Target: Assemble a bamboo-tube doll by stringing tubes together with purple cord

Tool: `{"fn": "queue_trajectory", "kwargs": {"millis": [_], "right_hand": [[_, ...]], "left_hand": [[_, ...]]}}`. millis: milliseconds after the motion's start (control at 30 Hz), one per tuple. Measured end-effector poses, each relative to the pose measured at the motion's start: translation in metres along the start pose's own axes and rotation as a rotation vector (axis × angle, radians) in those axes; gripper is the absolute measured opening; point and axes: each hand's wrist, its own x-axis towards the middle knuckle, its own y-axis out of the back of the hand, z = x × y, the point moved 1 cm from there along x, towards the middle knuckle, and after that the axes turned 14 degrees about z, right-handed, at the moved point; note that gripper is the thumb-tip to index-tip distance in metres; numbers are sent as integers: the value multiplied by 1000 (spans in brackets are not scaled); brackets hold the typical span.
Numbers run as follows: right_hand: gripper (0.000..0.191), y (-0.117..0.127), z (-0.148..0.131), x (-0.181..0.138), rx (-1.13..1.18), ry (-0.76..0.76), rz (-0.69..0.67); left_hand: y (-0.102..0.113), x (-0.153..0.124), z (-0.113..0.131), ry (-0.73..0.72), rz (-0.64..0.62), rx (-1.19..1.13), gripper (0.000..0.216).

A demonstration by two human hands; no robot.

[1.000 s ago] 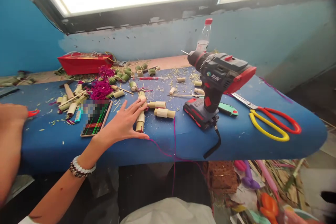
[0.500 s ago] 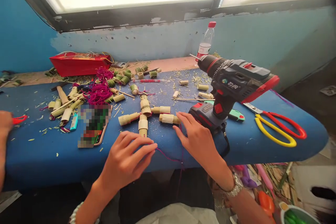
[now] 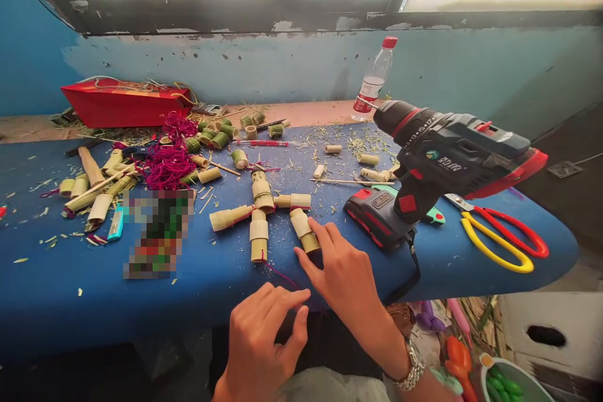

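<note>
A bamboo figure (image 3: 262,191) made of jointed tube pieces lies on the blue work surface, one arm stretched to each side. Its front leg piece (image 3: 259,245) has a purple thread (image 3: 280,273) trailing from the lower end. Between the thumb and fingers of my right hand (image 3: 346,270) is a separate two-part bamboo tube (image 3: 304,231), tilted beside that leg. My left hand (image 3: 268,333) hovers at the near edge, thumb and forefinger apart with nothing visible between them. The thread's far end runs toward these fingertips, and contact cannot be made out.
A cordless drill (image 3: 424,157) stands close on the right, with red-and-yellow scissors (image 3: 499,239) beyond it. On the left lie a pixelated phone (image 3: 160,232), tangled purple thread (image 3: 169,163) and bamboo offcuts (image 3: 101,185). A bottle (image 3: 372,85) and red bag (image 3: 127,103) are behind.
The right-hand bamboo tube has swung from nearly level to a steep tilt under my right hand. My left hand has moved right and nearer, its pinch now opened. Another hand at far left has gone.
</note>
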Motion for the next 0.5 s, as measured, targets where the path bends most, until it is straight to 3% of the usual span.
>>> {"fn": "queue_trajectory", "kwargs": {"millis": [100,300,500], "right_hand": [[46,4,-7,-11,47,-38,9],[21,7,-20,-39,157,-190,85],[15,16,-20,-42,414,-270,98]], "left_hand": [[9,27,-5,-94,-4,73,19],[-2,91,-27,-371,-319,255,24],[-8,79,-37,-411,-513,238,35]]}}
